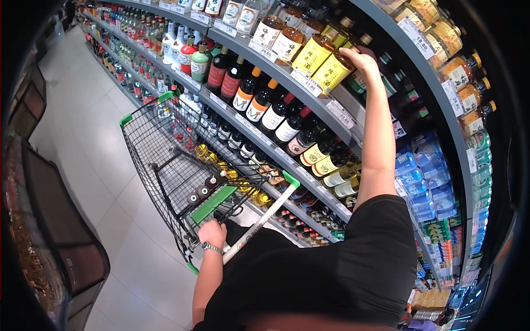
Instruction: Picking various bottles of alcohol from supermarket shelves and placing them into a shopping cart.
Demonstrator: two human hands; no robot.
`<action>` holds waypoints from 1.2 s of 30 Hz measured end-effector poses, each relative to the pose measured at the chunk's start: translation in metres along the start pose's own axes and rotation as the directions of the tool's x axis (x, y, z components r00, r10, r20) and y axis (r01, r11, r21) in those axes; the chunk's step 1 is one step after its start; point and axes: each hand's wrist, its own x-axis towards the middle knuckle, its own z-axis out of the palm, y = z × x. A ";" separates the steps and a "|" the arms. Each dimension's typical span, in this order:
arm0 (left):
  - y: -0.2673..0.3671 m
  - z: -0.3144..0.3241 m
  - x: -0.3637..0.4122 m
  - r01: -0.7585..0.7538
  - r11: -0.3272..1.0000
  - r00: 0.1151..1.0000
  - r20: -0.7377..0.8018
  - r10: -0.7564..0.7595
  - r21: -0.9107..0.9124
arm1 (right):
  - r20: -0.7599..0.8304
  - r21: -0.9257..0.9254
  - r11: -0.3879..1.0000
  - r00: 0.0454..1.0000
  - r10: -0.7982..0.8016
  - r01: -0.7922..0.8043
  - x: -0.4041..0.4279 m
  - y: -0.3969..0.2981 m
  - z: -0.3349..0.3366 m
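My right hand [359, 60] reaches up to the shelf and touches a flat bottle with a yellow label [334, 73], at its upper right side; its fingers are partly hidden behind the bottle, so a firm grip cannot be told. Another yellow-labelled bottle [313, 54] stands beside it. My left hand [213, 233], with a metal watch at the wrist, is curled at the handle end of a wire shopping cart [153, 136], near its pale push bar [261, 223]. What its fingers close on is hidden. Several dark-capped bottles [202, 191] are in the cart, by its green flap [214, 203].
Curved grey shelves [281, 74] with price tags run along the right side. Wine bottles [248, 89] fill the shelf below, and shrink-wrapped blue packs [426, 173] stand farther right. A dark display stand [62, 215] borders the tiled floor [124, 223] at left. A person [426, 322] is at lower right.
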 end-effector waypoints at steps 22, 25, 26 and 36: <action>-0.005 0.004 0.007 -0.042 0.993 0.997 -0.063 0.035 -0.114 | -0.282 0.283 0.715 0.768 -0.575 0.639 -0.187 -0.111 -0.009; -0.004 0.007 0.007 -0.012 0.991 0.998 -0.056 0.005 -0.133 | -0.014 0.240 0.779 0.804 -0.594 0.580 -0.211 -0.110 0.085; -0.007 0.010 0.003 0.051 0.989 0.999 0.004 -0.051 -0.141 | 0.067 0.189 0.722 0.725 -0.686 0.665 -0.223 -0.112 0.134; -0.009 0.011 0.003 0.066 0.977 0.993 0.111 -0.044 -0.204 | 0.713 0.469 0.786 0.353 -0.607 0.404 -0.387 -0.045 0.494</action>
